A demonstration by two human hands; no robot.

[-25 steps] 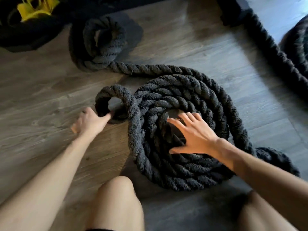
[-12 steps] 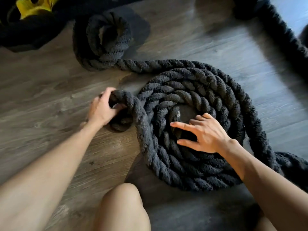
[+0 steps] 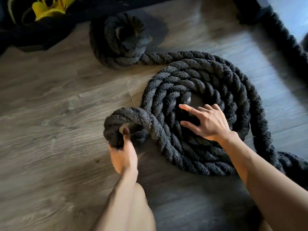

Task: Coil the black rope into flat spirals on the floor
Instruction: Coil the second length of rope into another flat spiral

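Gripping a small end loop of the thick, twisted black rope (image 3: 196,90), the left hand (image 3: 124,157) curls round it; the right hand (image 3: 208,122) rests spread-fingered on the flat spiral, lying on the wooden floor (image 3: 50,114).

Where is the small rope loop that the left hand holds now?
In the head view, the small loop sits left of center on the wooden floor, against the big flat spiral's left edge, gripped by the left hand.

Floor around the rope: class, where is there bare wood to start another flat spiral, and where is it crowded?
Bare floor lies left of the big spiral, below the small coil. Another strip runs between the spiral's right rim and the far rope. Crowded: the loop the left hand grips; the spiral centre under the right hand.
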